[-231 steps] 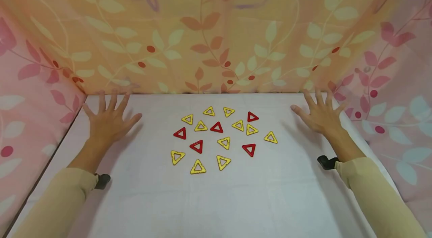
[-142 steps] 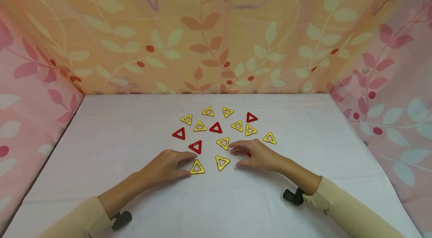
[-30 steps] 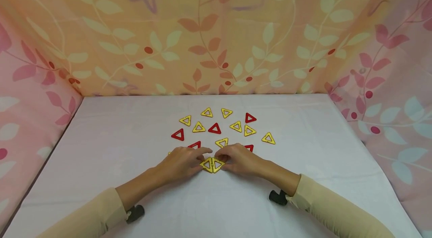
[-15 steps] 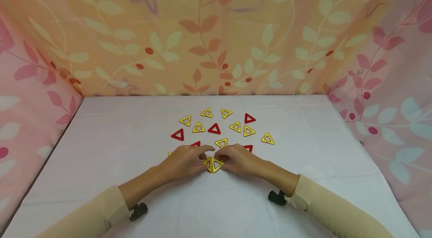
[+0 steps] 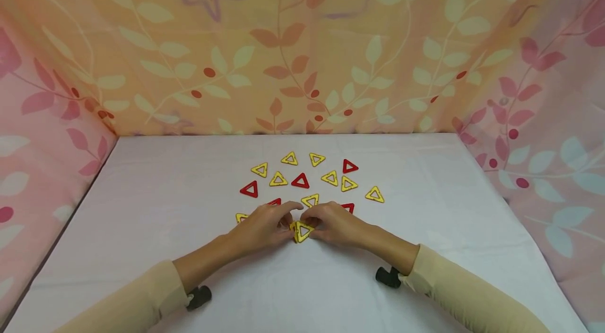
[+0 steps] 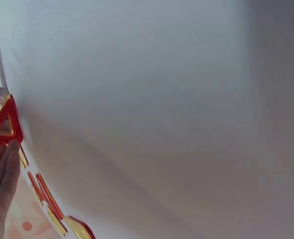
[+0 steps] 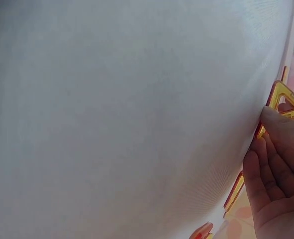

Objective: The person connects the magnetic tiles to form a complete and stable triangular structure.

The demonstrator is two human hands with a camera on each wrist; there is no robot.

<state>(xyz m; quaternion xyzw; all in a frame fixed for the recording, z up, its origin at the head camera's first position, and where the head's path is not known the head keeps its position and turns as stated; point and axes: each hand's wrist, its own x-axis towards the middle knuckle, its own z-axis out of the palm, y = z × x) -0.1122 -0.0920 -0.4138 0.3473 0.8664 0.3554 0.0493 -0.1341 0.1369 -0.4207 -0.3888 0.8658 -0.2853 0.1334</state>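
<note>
Two triangular tiles with open centres meet along an edge just in front of me, low over the white table. My left hand pinches the left triangular tile, which is tipped up steeply; in the left wrist view a tile between the fingers shows a red face. With thumb and fingers, my right hand grips the right triangular tile, its yellow face toward the head camera. From the right wrist view, a yellow tile sits at the thumb tip. Part of the left tile is hidden behind the right one.
Several loose triangular tiles lie flat beyond the hands, such as a yellow one and a red one. My hands partly cover another red tile and a yellow tile. Patterned cloth walls the back and sides.
Earlier both hands lay spread apart, then reached in and brought two yellow tiles edge to edge. Over the last second my left hand has tipped its tile up and moved slightly right.
</note>
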